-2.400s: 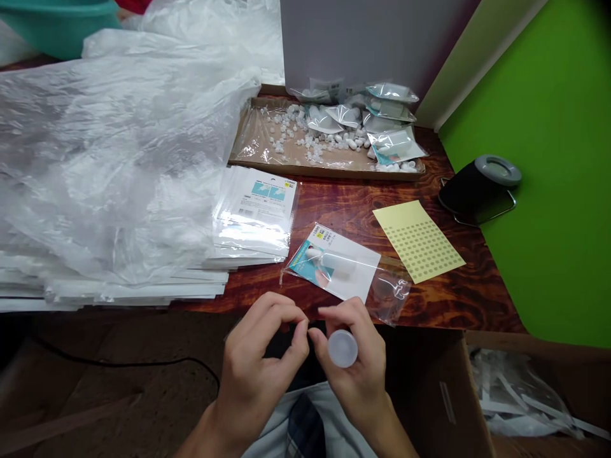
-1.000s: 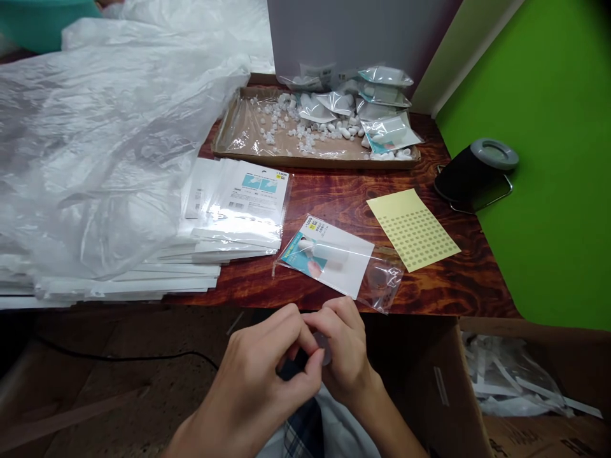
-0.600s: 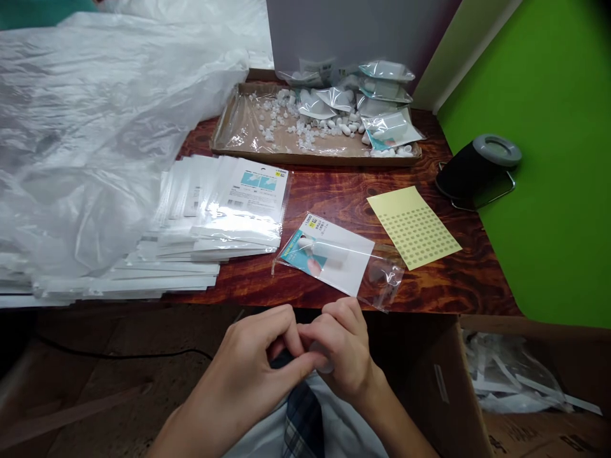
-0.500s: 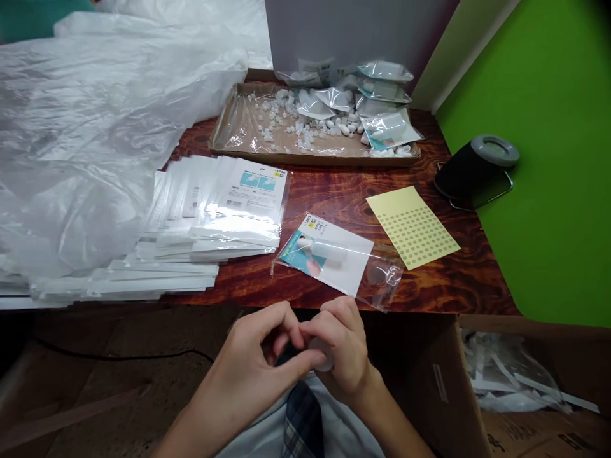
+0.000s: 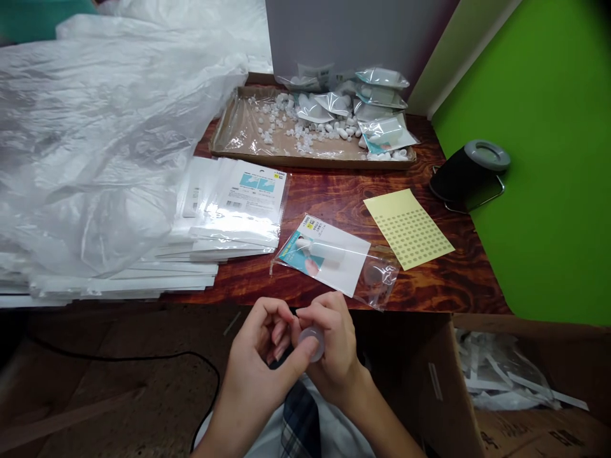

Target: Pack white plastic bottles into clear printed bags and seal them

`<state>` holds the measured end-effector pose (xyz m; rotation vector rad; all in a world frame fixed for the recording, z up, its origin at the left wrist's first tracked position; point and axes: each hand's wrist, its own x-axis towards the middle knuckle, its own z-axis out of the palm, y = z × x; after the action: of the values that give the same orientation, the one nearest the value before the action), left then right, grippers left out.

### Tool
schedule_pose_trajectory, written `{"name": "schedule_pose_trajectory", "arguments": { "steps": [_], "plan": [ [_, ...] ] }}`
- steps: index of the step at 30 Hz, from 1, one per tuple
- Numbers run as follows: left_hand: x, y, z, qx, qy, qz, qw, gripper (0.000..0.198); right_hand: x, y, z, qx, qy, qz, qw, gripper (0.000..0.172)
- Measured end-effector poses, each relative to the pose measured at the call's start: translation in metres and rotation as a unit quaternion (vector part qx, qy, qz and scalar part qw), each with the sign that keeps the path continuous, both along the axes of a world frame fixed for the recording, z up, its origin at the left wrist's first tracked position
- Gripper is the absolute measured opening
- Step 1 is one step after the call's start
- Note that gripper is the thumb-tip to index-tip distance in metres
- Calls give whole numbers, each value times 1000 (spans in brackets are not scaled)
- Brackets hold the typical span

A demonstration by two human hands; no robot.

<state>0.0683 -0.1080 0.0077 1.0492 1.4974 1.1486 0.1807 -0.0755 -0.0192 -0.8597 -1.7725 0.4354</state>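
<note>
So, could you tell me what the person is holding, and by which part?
A small translucent round plastic piece, held at its rim by the right hand, with the left hand touching it too.

The round plastic cap (image 5: 312,344) looks frosted, translucent and smooth. The desk (image 5: 470,289) has a glossy, varnished wood top with a red-brown grain. Crumpled plastic sheeting (image 5: 95,146) lies thin, clear and shiny beside the stacked packets (image 5: 238,210), whose printed paper cards sit in glossy clear film. The cardboard tray (image 5: 310,161) is matt brown and lined with shiny film. The yellow sticker sheet (image 5: 405,229) is matt paper. The black roll (image 5: 453,181) has a smooth grey rim and rests on a thin metal wire stand (image 5: 499,189). The cardboard box (image 5: 443,381) is plain and matt.
</note>
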Motion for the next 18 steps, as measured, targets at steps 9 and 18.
{"name": "schedule_pose_trajectory", "arguments": {
  "steps": [9, 18],
  "plan": [
    [-1, 1, 4, 25, -1, 3, 1000, 21, 4, -4, -10, -81, 55, 37, 995, 29],
    [-8, -15, -30, 187, 29, 17, 982, 48, -8, -16, 2, -287, 289, 78, 910, 24]
  ]
}}
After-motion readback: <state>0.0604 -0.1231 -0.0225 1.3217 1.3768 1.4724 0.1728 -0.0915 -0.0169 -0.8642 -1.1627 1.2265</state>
